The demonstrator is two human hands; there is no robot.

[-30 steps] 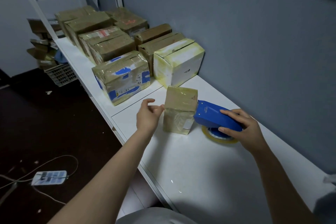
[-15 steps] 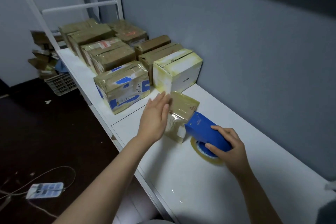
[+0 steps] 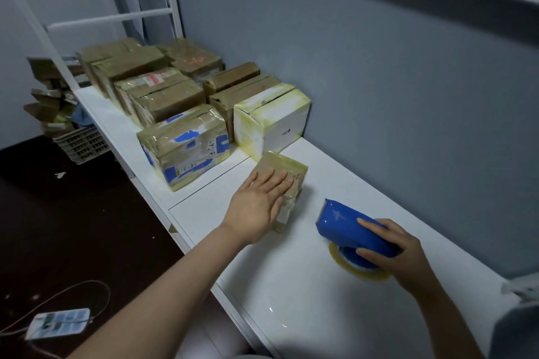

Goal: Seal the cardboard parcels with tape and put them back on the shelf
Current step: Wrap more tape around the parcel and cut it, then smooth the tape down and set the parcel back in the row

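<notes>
A small taped cardboard parcel [image 3: 293, 170] lies tilted on the white shelf top [image 3: 291, 285]. My left hand [image 3: 258, 204] presses flat on its near face with straight fingers. To the right, my right hand [image 3: 392, 253] grips a blue tape dispenser [image 3: 347, 223] whose yellowish tape roll [image 3: 357, 268] rests on the shelf, a hand's width away from the parcel. Several taped parcels [image 3: 183, 143] stand in rows at the far left end of the shelf.
A grey wall [image 3: 379, 81] runs along the right side of the shelf. White frame bars [image 3: 110, 19] rise at the far end. On the dark floor lie a power strip [image 3: 57, 323] with cables and a crate [image 3: 80, 144] with cardboard scraps.
The parcel has tipped from upright onto a slant. My left hand went from beside it to flat on its face. My right hand drew the dispenser back, away from the parcel.
</notes>
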